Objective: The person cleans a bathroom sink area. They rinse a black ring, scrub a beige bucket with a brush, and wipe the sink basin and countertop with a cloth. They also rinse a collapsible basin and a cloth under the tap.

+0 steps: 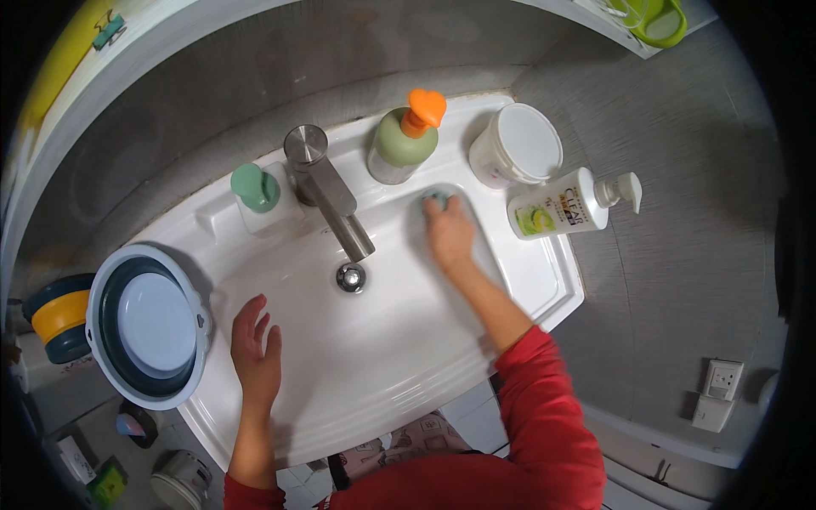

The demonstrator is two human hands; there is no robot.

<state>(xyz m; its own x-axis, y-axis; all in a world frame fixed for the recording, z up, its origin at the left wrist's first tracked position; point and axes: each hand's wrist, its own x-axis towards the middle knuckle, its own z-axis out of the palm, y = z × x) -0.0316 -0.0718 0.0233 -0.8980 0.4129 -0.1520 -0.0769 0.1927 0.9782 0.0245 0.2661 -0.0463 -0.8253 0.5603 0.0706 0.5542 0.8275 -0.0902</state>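
My right hand (451, 231) reaches into the far right corner of the white washbasin (399, 340). Its fingers press a small blue-green thing (437, 197), perhaps a scrubbing cloth or sponge, against the basin's inner wall; most of it is covered by the fingers. My left hand (255, 348) hovers over the left side of the basin, holding nothing, with fingers apart. Between the hands, a metal faucet (333, 195) leans over the round drain plug (351, 277). Just beyond my right hand stands a green pump bottle (403, 149) with an orange heart-shaped top.
On the rim's right are a white lidded tub (516, 146) and a white pump bottle (557, 206). A green cup-like item (255, 188) sits left of the faucet. A blue collapsible basin (102, 340) overlaps the left edge. A wall socket (722, 379) is at right.
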